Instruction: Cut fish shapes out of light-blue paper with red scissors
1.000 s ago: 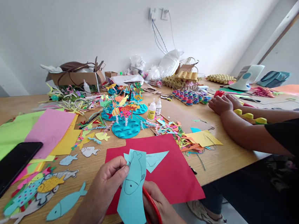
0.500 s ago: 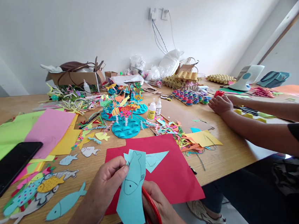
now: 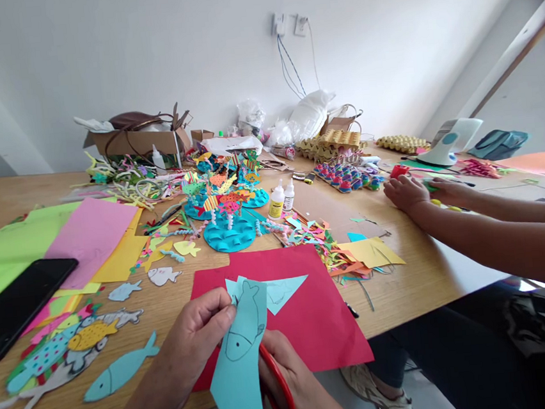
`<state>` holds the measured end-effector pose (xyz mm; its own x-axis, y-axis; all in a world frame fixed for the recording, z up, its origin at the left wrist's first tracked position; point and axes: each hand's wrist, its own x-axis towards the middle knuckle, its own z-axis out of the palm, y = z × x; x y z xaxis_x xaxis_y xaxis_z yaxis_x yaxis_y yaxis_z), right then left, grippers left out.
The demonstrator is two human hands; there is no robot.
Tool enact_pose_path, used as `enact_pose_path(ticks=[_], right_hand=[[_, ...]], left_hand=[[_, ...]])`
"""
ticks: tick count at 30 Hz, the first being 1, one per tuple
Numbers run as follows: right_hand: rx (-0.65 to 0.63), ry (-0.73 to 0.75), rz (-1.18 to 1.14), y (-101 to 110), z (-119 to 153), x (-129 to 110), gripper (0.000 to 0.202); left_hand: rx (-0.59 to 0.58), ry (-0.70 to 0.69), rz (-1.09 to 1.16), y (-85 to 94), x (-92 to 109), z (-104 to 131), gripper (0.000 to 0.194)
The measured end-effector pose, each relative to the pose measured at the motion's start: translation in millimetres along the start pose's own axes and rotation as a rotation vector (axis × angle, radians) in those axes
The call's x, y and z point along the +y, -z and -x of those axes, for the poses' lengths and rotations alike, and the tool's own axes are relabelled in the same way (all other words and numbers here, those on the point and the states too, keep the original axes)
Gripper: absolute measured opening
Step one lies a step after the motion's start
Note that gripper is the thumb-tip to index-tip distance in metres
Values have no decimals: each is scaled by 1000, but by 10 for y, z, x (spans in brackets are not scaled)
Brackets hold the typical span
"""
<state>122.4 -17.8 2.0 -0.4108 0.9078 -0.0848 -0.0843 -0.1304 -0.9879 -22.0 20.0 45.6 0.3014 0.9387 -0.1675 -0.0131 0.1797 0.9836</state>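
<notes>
My left hand [image 3: 202,333] pinches the left edge of a light-blue paper strip [image 3: 236,385] between thumb and fingers. On the strip a fish [image 3: 240,342] is drawn in dark line, its tail at the top and its head lower down. My right hand [image 3: 291,376] is wrapped round red-handled scissors [image 3: 281,387] at the strip's right edge. The paper hides their blades. Behind the strip, a blue paper offcut [image 3: 285,291] with a faint outline lies on a red sheet [image 3: 327,328]. A finished blue paper fish [image 3: 119,370] lies left of my left hand.
Left are a black phone [image 3: 24,305], coloured sheets [image 3: 95,237] and several cut fish [image 3: 90,336]. Ahead stand a blue coral-like model [image 3: 229,231], glue bottles [image 3: 276,201] and a pile of paper scraps [image 3: 311,236]. A co-worker's arms [image 3: 486,225] reach in from the right.
The blue strip's lower end has swung slightly left, while my hands keep nearly the same places. The co-worker's far hand has drawn back a little toward the right, and their arms have shifted.
</notes>
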Motion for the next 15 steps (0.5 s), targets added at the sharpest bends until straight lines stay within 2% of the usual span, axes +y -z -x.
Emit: enact_pose_path(ticks=[8,15], right_hand=[[10,33,16,-21,-16,-31,60],[-1,56,-37,-34,-16,-3,54]], left_hand=[[-10,13,-3,2,10,-7,30],[-59,33,23,27,37,-10,29]])
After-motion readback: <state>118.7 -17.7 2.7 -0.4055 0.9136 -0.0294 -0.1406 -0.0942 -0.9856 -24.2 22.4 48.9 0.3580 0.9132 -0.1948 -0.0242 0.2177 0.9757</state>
